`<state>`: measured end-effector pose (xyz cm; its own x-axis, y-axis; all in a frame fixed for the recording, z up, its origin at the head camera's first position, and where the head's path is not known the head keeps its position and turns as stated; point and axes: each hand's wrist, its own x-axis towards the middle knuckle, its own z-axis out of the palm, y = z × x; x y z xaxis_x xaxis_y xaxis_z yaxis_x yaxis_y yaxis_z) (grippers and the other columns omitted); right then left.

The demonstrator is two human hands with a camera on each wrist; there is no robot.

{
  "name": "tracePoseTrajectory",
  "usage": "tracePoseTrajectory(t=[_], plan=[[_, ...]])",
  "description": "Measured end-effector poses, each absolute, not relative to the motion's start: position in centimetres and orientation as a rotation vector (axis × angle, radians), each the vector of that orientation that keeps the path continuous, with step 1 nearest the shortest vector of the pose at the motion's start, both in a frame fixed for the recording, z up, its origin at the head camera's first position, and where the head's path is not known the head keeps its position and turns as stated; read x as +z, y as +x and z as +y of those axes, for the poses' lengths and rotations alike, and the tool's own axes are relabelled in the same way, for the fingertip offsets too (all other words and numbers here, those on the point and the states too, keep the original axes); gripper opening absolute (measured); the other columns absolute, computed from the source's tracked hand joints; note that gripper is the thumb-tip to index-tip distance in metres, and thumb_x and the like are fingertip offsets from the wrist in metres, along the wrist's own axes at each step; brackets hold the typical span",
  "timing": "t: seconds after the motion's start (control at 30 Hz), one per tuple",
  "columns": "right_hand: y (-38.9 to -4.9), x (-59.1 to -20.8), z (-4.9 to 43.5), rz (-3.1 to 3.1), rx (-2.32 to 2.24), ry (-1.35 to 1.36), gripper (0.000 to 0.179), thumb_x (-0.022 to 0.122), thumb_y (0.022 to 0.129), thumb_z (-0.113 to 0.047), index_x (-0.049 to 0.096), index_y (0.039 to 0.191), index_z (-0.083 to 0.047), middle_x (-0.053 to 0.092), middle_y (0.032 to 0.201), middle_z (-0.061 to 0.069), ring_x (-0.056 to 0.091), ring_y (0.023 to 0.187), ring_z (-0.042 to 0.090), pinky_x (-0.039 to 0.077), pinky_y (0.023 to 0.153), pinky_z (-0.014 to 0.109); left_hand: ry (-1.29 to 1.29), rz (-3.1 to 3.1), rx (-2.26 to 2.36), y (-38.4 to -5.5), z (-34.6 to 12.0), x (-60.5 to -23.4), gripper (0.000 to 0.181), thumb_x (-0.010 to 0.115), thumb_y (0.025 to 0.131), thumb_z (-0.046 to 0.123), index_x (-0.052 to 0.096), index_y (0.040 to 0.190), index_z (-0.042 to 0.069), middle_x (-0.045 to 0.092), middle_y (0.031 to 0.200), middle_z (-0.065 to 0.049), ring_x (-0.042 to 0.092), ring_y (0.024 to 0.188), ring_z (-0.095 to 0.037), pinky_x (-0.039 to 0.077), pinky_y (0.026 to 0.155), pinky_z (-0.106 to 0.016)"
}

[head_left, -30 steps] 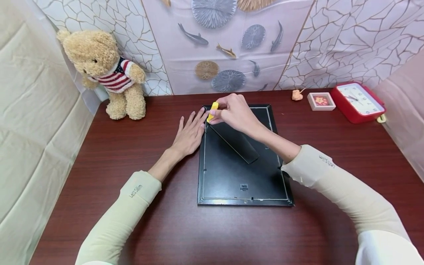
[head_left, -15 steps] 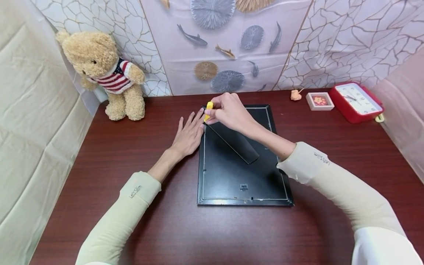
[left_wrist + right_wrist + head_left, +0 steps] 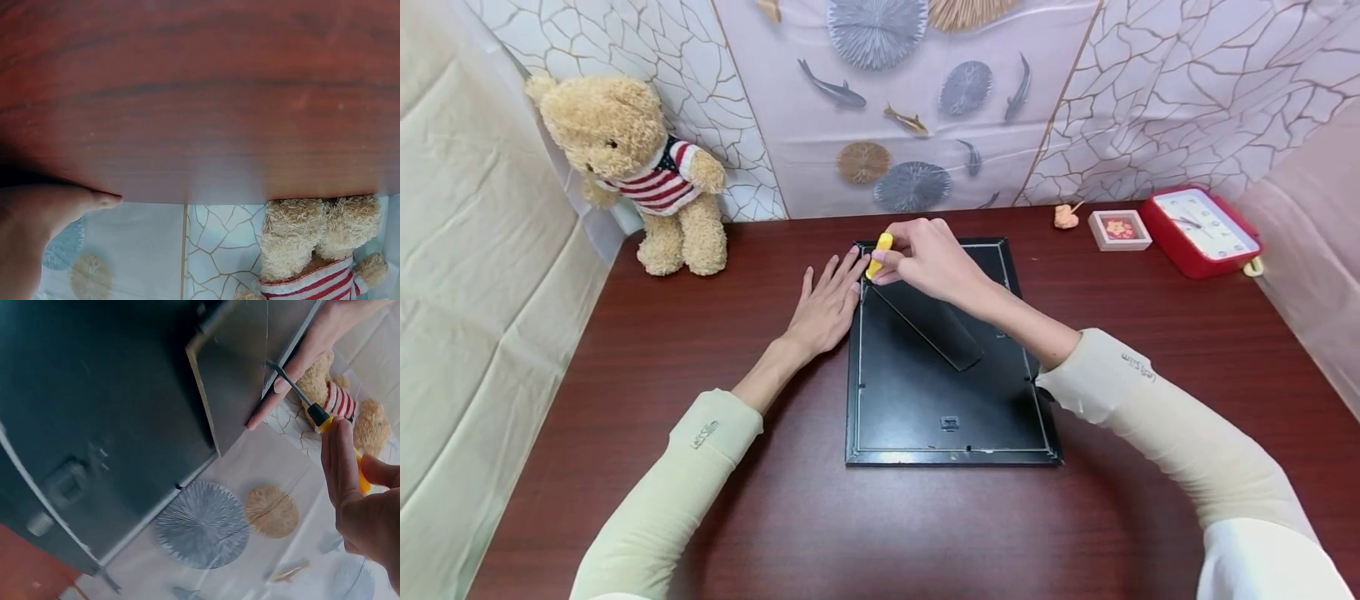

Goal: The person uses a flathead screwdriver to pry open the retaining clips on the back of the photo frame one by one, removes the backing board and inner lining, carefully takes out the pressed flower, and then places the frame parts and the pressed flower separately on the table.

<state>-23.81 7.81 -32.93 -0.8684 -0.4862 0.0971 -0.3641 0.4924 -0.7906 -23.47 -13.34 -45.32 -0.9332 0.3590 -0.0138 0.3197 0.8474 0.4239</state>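
A black picture frame (image 3: 902, 408) lies on the table with its back up, its stand leg (image 3: 934, 332) slanting across the backing. Fingers and thumb of my right hand (image 3: 928, 260) pinch the yellow handle of a screwdriver (image 3: 878, 255) over the frame's far left corner. In the right wrist view the screwdriver's thin metal shaft (image 3: 300, 394) reaches down to the frame's edge, close to the left fingers. My left hand (image 3: 822, 315) rests flat with its fingers spread, fingertips at the frame's left edge. Only part of the left hand (image 3: 28, 228) shows in the left wrist view.
A teddy bear (image 3: 658, 183) in a striped sweater sits at the table's back left. Along the back right are a small peach-coloured object (image 3: 1065, 217), a small white-framed box (image 3: 1120, 230) and a red clock (image 3: 1204, 229). Patterned cloth (image 3: 820, 158) hangs behind the table.
The screwdriver's yellow handle tips left and more upright, then leans back to the right with my right hand. My left hand stays put at the frame's edge.
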Motion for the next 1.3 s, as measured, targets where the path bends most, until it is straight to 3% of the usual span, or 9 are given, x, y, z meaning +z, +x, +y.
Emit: tracePoseTrajectory(t=[0.13, 0.3, 0.4, 0.63, 0.8, 0.93, 1.2, 1.3], plan=[[-23.4, -33.5, 9.3, 2.601, -1.308, -0.801, 0.013, 0.07, 0.107, -0.005, 0.075, 0.112, 0.007, 0.082, 0.104, 0.021, 0.085, 0.091, 0.027, 0.067, 0.082, 0.034, 0.564, 2.937, 0.683, -23.5, -13.4, -45.4, 0.06, 0.017, 0.12, 0.039, 0.016, 0.179, 0.025, 0.005, 0.187, 0.004, 0.006, 0.173, -0.032, -0.003, 0.137, -0.064], [-22.3, -33.9, 12.5, 2.503, -1.507, -0.683, 0.016, 0.069, 0.107, -0.003, 0.072, 0.116, 0.01, 0.081, 0.107, 0.026, 0.084, 0.088, 0.02, 0.066, 0.082, 0.028, 0.608, 2.94, 0.672, -23.6, -13.6, -44.8, 0.059, 0.022, 0.121, 0.037, 0.014, 0.179, 0.025, 0.009, 0.187, 0.001, 0.012, 0.172, -0.036, 0.002, 0.136, -0.067], [-21.3, -34.3, 14.8, 2.285, -1.725, -0.614, 0.017, 0.068, 0.106, 0.002, 0.066, 0.117, 0.013, 0.081, 0.108, 0.027, 0.084, 0.088, 0.018, 0.067, 0.084, 0.031, 0.629, 2.916, 0.714, -23.7, -13.8, -44.2, 0.059, 0.025, 0.122, 0.037, 0.014, 0.179, 0.027, 0.012, 0.186, -0.001, 0.017, 0.171, -0.038, 0.004, 0.136, -0.068], [-18.7, -35.8, 19.2, 2.037, -1.847, -0.552, 0.017, 0.07, 0.105, 0.002, 0.066, 0.12, 0.01, 0.082, 0.113, 0.019, 0.084, 0.099, 0.029, 0.064, 0.094, 0.044, 0.629, 2.81, 0.922, -25.3, -15.1, -46.0, 0.067, 0.027, 0.119, 0.053, -0.004, 0.177, 0.039, 0.002, 0.187, 0.001, 0.013, 0.171, -0.037, 0.003, 0.135, -0.07], [-16.8, -36.6, 20.9, 2.073, -1.867, -0.446, 0.027, 0.073, 0.103, 0.002, 0.069, 0.127, 0.014, 0.083, 0.113, 0.013, 0.084, 0.1, 0.029, 0.064, 0.094, 0.041, 0.575, 2.69, 0.885, -23.6, -16.0, -45.7, 0.083, 0.031, 0.116, 0.062, -0.016, 0.176, 0.028, -0.012, 0.186, 0.003, -0.002, 0.173, -0.028, 0.002, 0.136, -0.066], [-15.4, -36.7, 21.5, 2.085, -1.869, -0.371, 0.037, 0.076, 0.103, -0.001, 0.068, 0.135, 0.016, 0.084, 0.114, 0.011, 0.083, 0.104, 0.029, 0.063, 0.095, 0.032, 0.57, 2.541, 0.756, -20.6, -16.1, -43.7, 0.093, 0.034, 0.113, 0.07, -0.021, 0.174, 0.026, -0.022, 0.183, 0.007, -0.014, 0.172, -0.027, -0.003, 0.136, -0.066], [-14.0, -37.7, 21.6, 2.04, -1.84, -0.369, 0.043, 0.075, 0.102, 0.001, 0.064, 0.139, 0.019, 0.084, 0.115, 0.012, 0.083, 0.106, 0.03, 0.063, 0.096, 0.035, 0.683, 2.486, 0.637, -16.5, -16.1, -41.3, 0.116, 0.051, 0.106, 0.075, -0.015, 0.175, 0.009, -0.019, 0.184, -0.009, -0.008, 0.171, -0.04, 0.0, 0.132, -0.074], [-13.7, -38.1, 21.3, 2.007, -1.826, -0.348, 0.042, 0.075, 0.101, 0.003, 0.064, 0.139, 0.02, 0.083, 0.115, 0.013, 0.083, 0.105, 0.029, 0.063, 0.096, 0.036, 0.705, 2.479, 0.603, -15.5, -16.0, -40.6, 0.119, 0.063, 0.104, 0.067, -0.012, 0.175, 0.006, -0.017, 0.184, -0.013, -0.007, 0.171, -0.042, -0.001, 0.132, -0.074]])
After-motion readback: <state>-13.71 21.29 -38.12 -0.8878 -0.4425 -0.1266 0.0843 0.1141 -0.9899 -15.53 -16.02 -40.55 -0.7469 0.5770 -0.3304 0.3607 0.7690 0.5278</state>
